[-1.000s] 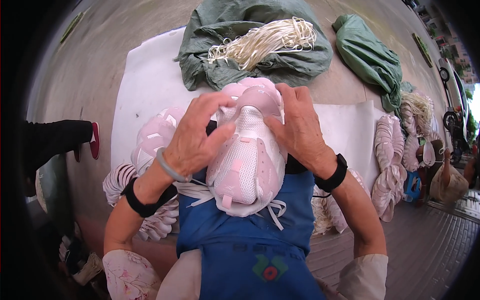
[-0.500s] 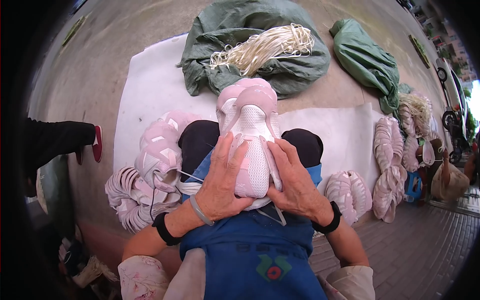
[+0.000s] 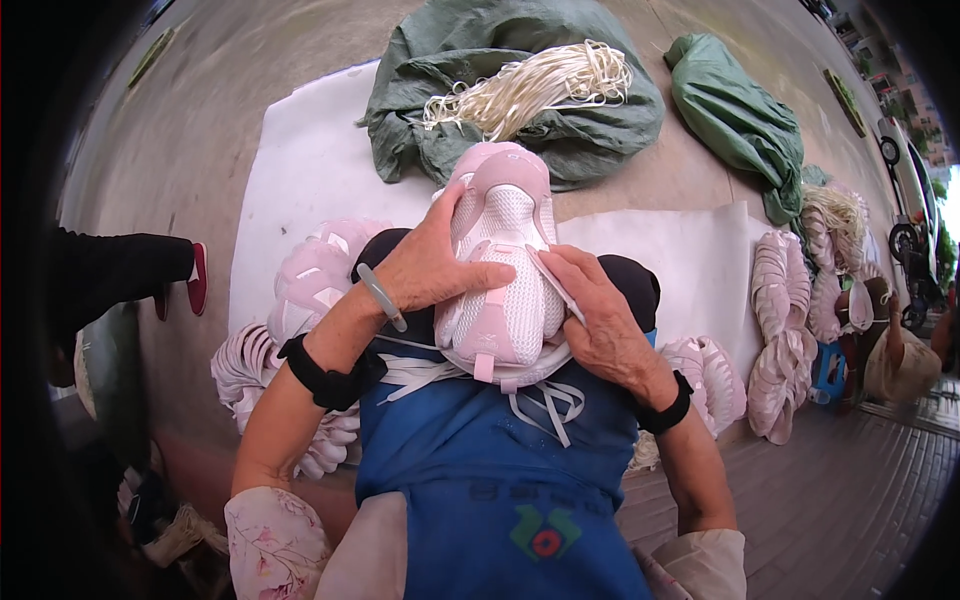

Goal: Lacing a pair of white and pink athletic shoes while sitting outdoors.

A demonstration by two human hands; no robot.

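Note:
A nested stack of pink and white sneaker uppers [image 3: 507, 210] rests on my lap, toes pointing away from me. My left hand [image 3: 432, 258] wraps around its left side, thumb lying across the mesh tongue. On the right, my right hand [image 3: 597, 312] pinches the side edge of the top upper. White laces [image 3: 545, 405] dangle at the heel end over my blue apron [image 3: 490, 450]. More pink uppers [image 3: 312, 285] are piled beside my left knee, partly behind my left arm.
A green sack [image 3: 420, 90] with a bundle of cream laces [image 3: 540, 85] lies ahead on white sheeting [image 3: 300, 160]. Another green sack [image 3: 735, 115] and rows of uppers [image 3: 780, 330] are at the right. A person's red shoe [image 3: 198, 280] shows at the left.
My left hand has moved up and forward along the stack, its thumb now across the tongue. The right hand has shifted slightly right, at the upper's edge. The heel end shows more fully.

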